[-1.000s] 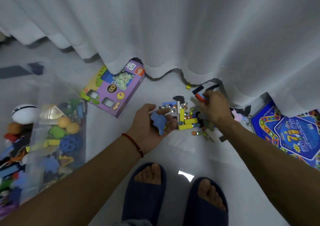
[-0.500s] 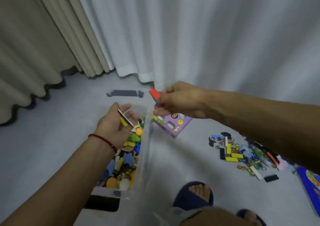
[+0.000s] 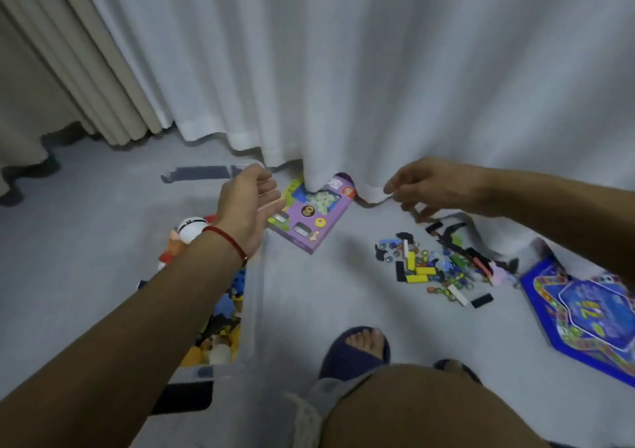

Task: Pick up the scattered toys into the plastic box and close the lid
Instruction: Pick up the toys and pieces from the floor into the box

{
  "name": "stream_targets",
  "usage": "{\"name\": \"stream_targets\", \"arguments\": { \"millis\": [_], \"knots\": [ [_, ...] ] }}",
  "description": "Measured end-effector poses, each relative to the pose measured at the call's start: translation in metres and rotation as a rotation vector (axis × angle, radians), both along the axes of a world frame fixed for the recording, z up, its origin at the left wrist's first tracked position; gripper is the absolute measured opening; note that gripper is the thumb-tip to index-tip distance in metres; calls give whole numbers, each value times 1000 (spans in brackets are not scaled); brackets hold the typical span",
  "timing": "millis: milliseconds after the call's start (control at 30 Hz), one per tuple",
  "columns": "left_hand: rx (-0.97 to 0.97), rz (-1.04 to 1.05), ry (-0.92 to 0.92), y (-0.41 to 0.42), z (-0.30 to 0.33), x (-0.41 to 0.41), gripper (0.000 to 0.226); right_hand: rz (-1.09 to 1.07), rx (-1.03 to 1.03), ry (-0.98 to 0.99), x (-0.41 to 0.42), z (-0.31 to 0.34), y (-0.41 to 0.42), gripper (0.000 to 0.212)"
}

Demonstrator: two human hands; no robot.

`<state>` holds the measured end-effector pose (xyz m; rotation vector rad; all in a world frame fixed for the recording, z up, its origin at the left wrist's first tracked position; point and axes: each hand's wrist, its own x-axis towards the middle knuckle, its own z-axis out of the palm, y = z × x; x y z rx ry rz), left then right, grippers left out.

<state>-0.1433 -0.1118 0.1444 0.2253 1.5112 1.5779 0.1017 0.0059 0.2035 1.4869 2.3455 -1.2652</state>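
Plastic box: mixed toys inside | left hand above, empty

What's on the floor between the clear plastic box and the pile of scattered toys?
Only the purple toy carton, up near the curtain hem. Nearer the feet, the floor between the plastic box and the scattered toys is bare, per the head view.

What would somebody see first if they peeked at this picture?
Probably the bright pile of scattered toys on the grey floor, right of the middle, near the white curtain. Next, the left hand and right hand, both held out and empty, above it all. Lower left, the clear plastic box already holds lots of colourful toys.
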Motion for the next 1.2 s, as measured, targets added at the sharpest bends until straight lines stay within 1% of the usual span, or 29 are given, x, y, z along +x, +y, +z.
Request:
{"name": "stream_targets", "arguments": {
  "millis": [67, 133, 200, 300, 333, 367, 400, 433, 533, 567, 633, 700, 767, 867, 933, 1067, 1200],
  "knots": [
    [40, -135, 48, 16, -5, 43, 17, -72, 36, -95, 53, -12, 18, 22],
    [28, -281, 90, 32, -21, 87, 12, -131, 50, -175, 97, -30, 30, 21],
    [-58, -411, 129, 43, -50, 124, 12, -136, 52, -264, 134, -58, 36, 23],
    [-213, -596, 212, 51, -105, 164, 14, -117, -26, -412, 180, -114, 24, 27],
    [-260, -650, 228, 52, -124, 173, 15, -105, -49, -454, 191, -135, 17, 31],
    [-304, -695, 249, 53, -142, 181, 22, -93, -62, -492, 202, -158, 11, 37],
    [-345, -744, 300, 55, -159, 186, 30, -96, -57, -511, 209, -181, 5, 43],
    [-384, -810, 392, 56, -174, 191, 35, -123, -45, -508, 216, -202, -2, 49],
    [-429, -965, 742, 66, -216, 197, 34, -301, -13, -459, 220, -257, -15, 68],
    [-409, -981, 856, 70, -227, 198, 35, -362, 8, -434, 216, -271, -16, 73],
    [-343, -978, 1001, 79, -243, 202, 41, -447, 102, -391, 207, -294, -18, 83],
    [-281, -960, 1081, 86, -257, 206, 48, -500, 237, -362, 195, -308, -19, 89],
    [-216, -919, 1128, 89, -268, 210, 52, -544, 363, -346, 184, -318, -21, 91],
    [-158, -854, 1184, 93, -278, 218, 51, -611, 445, -284, 172, -329, -23, 81],
    [-139, -820, 1208, 95, -283, 223, 50, -606, 466, -245, 169, -333, -25, 71],
    [-128, -794, 1251, 95, -289, 226, 41, -520, 511, -240, 167, -336, -28, 53],
    [-102, -795, 1285, 94, -292, 225, 27, -404, 537, -264, 165, -341, -31, 41]
  ]
}}
